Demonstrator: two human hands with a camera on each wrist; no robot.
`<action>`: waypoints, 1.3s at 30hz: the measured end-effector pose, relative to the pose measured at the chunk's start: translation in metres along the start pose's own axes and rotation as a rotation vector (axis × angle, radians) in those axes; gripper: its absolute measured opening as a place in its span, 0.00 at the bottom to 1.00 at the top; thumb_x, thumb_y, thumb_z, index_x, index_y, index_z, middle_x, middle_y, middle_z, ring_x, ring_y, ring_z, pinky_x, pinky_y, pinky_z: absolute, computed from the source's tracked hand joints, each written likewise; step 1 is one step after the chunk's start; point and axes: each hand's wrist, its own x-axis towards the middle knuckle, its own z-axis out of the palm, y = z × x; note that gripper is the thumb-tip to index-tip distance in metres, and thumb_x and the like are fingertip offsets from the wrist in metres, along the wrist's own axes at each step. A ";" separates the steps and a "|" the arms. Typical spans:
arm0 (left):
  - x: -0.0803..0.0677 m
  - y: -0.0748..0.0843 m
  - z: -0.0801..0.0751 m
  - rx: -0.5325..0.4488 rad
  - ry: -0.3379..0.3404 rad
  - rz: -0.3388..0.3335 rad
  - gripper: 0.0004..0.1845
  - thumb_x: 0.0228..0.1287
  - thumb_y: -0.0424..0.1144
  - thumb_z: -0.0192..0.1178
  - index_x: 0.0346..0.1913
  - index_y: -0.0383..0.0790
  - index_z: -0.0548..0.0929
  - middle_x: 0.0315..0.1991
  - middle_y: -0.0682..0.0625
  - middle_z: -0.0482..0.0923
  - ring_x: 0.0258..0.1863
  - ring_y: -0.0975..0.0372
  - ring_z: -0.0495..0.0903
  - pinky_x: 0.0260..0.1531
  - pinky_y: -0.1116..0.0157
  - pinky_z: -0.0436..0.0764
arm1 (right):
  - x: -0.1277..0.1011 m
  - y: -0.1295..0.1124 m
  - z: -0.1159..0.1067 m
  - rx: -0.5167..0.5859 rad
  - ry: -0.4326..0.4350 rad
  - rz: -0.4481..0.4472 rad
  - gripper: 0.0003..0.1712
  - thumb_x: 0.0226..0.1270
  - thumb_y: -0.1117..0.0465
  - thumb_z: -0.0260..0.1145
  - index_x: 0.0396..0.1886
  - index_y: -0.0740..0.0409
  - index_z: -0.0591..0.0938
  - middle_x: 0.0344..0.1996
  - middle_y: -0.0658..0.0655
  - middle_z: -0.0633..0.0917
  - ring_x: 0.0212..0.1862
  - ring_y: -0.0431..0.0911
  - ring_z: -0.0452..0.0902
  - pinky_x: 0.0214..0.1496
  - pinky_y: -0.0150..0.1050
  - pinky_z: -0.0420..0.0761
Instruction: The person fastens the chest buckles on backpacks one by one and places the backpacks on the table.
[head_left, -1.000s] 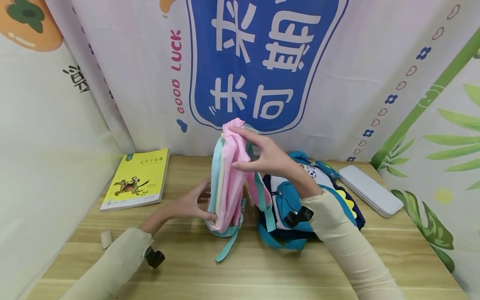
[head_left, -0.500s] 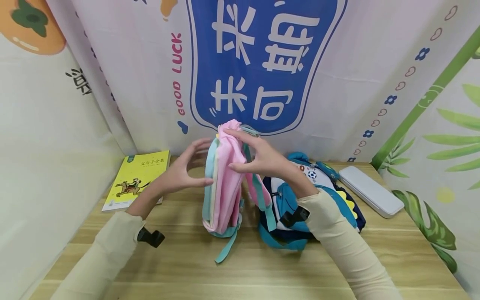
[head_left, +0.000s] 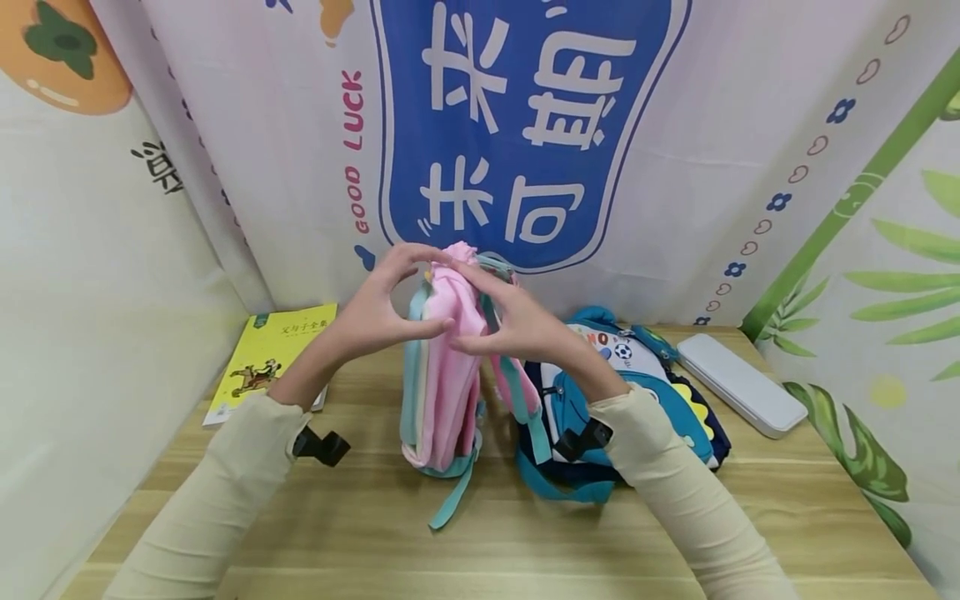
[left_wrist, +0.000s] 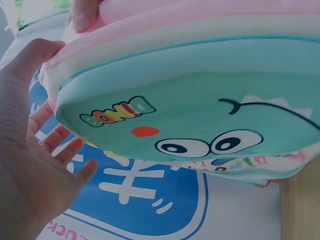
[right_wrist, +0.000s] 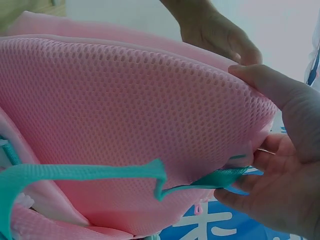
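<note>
A small pink and mint-green child's backpack [head_left: 446, 400] stands upright on the table in the head view. My left hand [head_left: 375, 312] is at its top, thumb on the near side and fingers bent over the upper edge. My right hand [head_left: 525, 321] grips the top from the other side. The left wrist view shows the backpack's green front [left_wrist: 185, 110] with cartoon eyes, the left thumb touching its pink corner. Pink mesh [right_wrist: 125, 100] and a turquoise strap [right_wrist: 90, 172] fill the right wrist view, where the right thumb presses the mesh edge.
A blue and white backpack [head_left: 573, 408] lies right of the pink one. Beyond it is a white oblong case [head_left: 742, 383]. A yellow book [head_left: 277, 342] lies at the back left of the wooden table [head_left: 480, 550]. A printed curtain [head_left: 675, 225] hangs right behind.
My left hand has risen from the backpack's lower left side to its top, beside the right hand. The backpack has shifted slightly left, with the right hand staying on its top.
</note>
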 end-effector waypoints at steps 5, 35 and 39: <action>0.000 -0.001 -0.003 0.057 -0.026 -0.027 0.36 0.51 0.42 0.77 0.65 0.48 0.76 0.64 0.50 0.70 0.68 0.57 0.64 0.69 0.40 0.67 | 0.000 0.005 0.005 0.031 -0.006 -0.028 0.57 0.60 0.51 0.77 0.83 0.38 0.53 0.82 0.46 0.56 0.80 0.49 0.54 0.74 0.62 0.66; -0.009 -0.008 -0.032 0.206 -0.121 -0.174 0.43 0.44 0.49 0.82 0.66 0.50 0.74 0.63 0.47 0.67 0.64 0.53 0.64 0.59 0.40 0.76 | -0.014 0.036 0.038 0.000 -0.008 -0.048 0.73 0.56 0.49 0.80 0.84 0.40 0.35 0.84 0.49 0.40 0.84 0.45 0.36 0.80 0.59 0.52; -0.010 -0.009 -0.034 0.204 -0.113 -0.167 0.42 0.43 0.49 0.83 0.64 0.50 0.74 0.63 0.48 0.67 0.64 0.53 0.64 0.60 0.40 0.75 | -0.017 0.044 0.042 -0.025 -0.006 -0.045 0.72 0.56 0.49 0.80 0.84 0.41 0.36 0.84 0.46 0.40 0.84 0.45 0.36 0.81 0.58 0.51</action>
